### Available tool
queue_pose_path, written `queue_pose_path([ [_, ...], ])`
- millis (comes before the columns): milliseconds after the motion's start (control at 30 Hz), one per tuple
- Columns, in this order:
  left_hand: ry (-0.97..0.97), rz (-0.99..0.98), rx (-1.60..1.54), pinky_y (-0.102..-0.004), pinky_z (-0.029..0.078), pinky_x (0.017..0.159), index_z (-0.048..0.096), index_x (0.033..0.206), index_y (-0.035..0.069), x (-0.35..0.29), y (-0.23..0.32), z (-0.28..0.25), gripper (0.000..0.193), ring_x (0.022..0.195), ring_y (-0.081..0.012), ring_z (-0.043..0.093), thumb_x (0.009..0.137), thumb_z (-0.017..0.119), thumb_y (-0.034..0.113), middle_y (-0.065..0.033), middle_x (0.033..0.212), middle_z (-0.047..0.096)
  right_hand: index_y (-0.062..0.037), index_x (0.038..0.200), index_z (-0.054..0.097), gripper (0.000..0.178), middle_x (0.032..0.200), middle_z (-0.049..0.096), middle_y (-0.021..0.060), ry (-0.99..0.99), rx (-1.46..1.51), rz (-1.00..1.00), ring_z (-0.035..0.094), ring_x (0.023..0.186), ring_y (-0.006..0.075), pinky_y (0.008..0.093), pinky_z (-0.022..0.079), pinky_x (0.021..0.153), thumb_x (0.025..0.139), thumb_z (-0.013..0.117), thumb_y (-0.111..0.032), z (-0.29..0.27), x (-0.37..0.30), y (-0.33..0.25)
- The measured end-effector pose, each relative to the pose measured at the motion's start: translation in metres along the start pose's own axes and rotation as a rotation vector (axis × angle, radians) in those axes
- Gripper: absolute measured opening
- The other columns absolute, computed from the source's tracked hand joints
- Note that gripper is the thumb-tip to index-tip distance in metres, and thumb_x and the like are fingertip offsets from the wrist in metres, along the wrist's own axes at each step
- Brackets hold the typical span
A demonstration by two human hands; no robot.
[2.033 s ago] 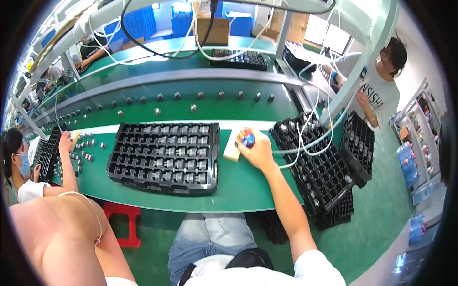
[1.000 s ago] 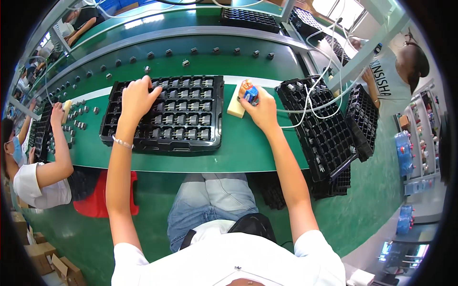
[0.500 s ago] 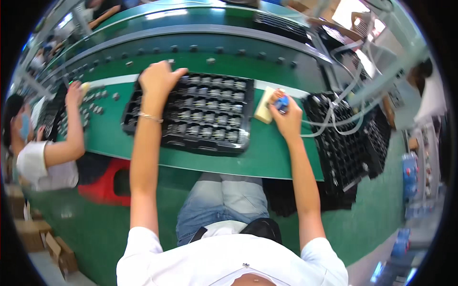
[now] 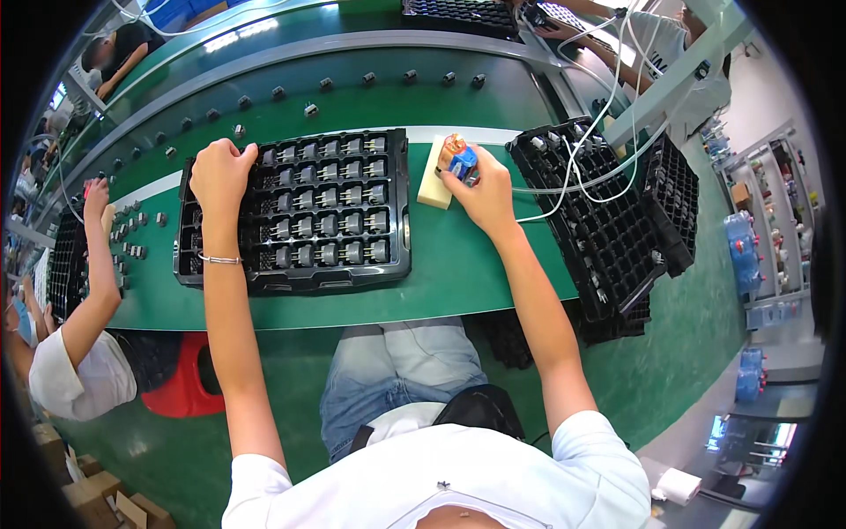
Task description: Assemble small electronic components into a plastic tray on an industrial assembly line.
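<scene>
A black compartment tray lies on the green bench in front of me, with rows of small dark cylindrical parts with metal pins in its pockets. My left hand is over the tray's left side, fingers curled down and thumb out to the right. What its fingers grip is hidden beneath the hand. To the right of the tray, my right hand is closed around a small blue-and-orange device. The device is beside the upper part of a pale yellow block, which lies on the bench.
Stacked black trays stand at the bench's right edge, crossed by white hoses. Small parts line the dark green strip behind the bench. A co-worker sits at the left, near loose parts and a red stool.
The whole view has shifted, so the tray and both hands now appear farther left in it. My right hand still holds the device by the yellow block; my left hand remains over the tray.
</scene>
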State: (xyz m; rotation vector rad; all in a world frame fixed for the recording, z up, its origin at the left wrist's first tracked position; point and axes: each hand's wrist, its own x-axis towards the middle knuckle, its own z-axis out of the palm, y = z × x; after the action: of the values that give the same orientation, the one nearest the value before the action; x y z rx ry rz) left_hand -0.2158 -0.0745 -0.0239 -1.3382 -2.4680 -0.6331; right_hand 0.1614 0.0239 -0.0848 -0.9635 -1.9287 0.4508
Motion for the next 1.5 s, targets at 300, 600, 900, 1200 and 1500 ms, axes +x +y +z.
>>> queue_pose_path([
  [300,0.132,0.056,-0.204,-0.0444,0.053,0.065,0.062,0.077,0.002,0.009,-0.024,-0.012,0.032,0.069,-0.0347,0.067,0.078,0.075,0.031,-0.0186,0.071,0.067,-0.0003,0.109,0.068,0.046,0.085,0.069,0.0123,-0.172,-0.018,0.092,0.064,0.073,0.0154,0.0340,0.052,0.072,0.071,0.078,-0.024,0.018,0.030,-0.019],
  [600,0.262,0.154,-0.677,-0.0413,0.053,0.072,0.069,0.082,0.000,-0.003,0.021,0.018,0.026,0.078,-0.0343,0.066,0.073,0.081,0.022,-0.0177,0.081,0.065,0.0041,0.124,0.065,0.045,0.126,0.069,0.0174,0.060,-0.072,-0.102,0.065,0.117,0.0200,0.0304,0.047,0.101,0.083,0.068,-0.015,0.047,0.148,0.097],
  [900,0.216,0.040,-0.708,-0.0405,0.051,0.065,0.063,0.080,-0.001,-0.002,-0.001,0.005,0.031,0.070,-0.0313,0.065,0.084,0.076,0.027,-0.0161,0.076,0.065,0.0001,0.116,0.066,0.047,0.099,0.069,0.0262,-0.014,-0.153,-0.004,0.068,0.094,0.0420,0.0439,0.052,0.083,0.074,0.068,-0.022,0.115,0.168,0.091],
  [1200,0.216,0.022,-0.691,-0.0403,0.051,0.063,0.063,0.084,0.001,-0.005,0.004,0.001,0.034,0.067,-0.0319,0.066,0.078,0.082,0.029,-0.0149,0.071,0.067,-0.0025,0.118,0.066,0.045,0.097,0.070,0.0246,-0.277,-0.300,-0.019,0.068,0.094,0.0408,0.0447,0.052,0.082,0.076,0.067,-0.020,0.094,0.169,0.069],
  [1500,0.297,0.160,-0.897,-0.0327,0.047,0.062,0.062,0.087,-0.001,0.006,0.004,-0.017,0.024,0.067,-0.0165,0.057,0.080,0.077,0.017,-0.0094,0.076,0.059,0.0046,0.130,0.059,0.046,0.119,0.070,0.0143,-0.017,0.283,-0.223,0.070,0.097,0.0279,0.0361,0.053,0.089,0.091,0.069,-0.018,0.074,0.150,0.007],
])
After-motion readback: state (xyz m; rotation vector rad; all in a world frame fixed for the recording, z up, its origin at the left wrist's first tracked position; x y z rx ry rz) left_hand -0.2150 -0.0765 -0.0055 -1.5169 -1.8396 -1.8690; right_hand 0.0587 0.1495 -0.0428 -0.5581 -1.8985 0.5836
